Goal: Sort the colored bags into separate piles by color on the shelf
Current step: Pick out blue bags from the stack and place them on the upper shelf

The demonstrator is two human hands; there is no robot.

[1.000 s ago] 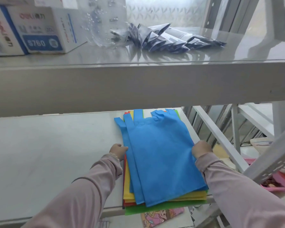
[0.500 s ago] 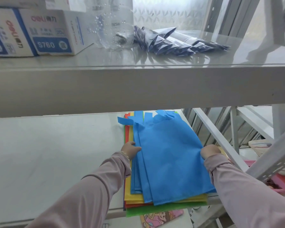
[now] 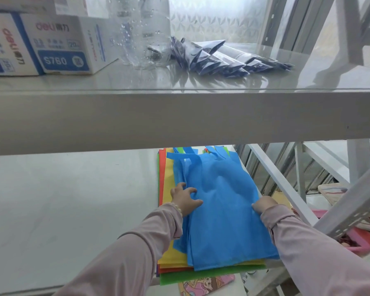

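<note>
White metal rack (image 3: 276, 184), glossy upper board (image 3: 137, 82), pale lower board (image 3: 62, 199), frosted patterned window (image 3: 212, 20) behind, bright daylight, diagonal perforated brace (image 3: 350, 210) at right

Left hand (image 3: 185, 200): fingers spread on the top blue bag (image 3: 222, 214) — left edge.
Right hand (image 3: 264, 207): gripping the bag's right edge.
Stack (image 3: 169, 259): yellow, red, green bags beneath — lower shelf (image 3: 73, 210).

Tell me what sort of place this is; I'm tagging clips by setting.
Probably a storeroom or stockroom: white metal shelving, boxed Deli stationery on top, and stacked non-woven bags below.
</note>
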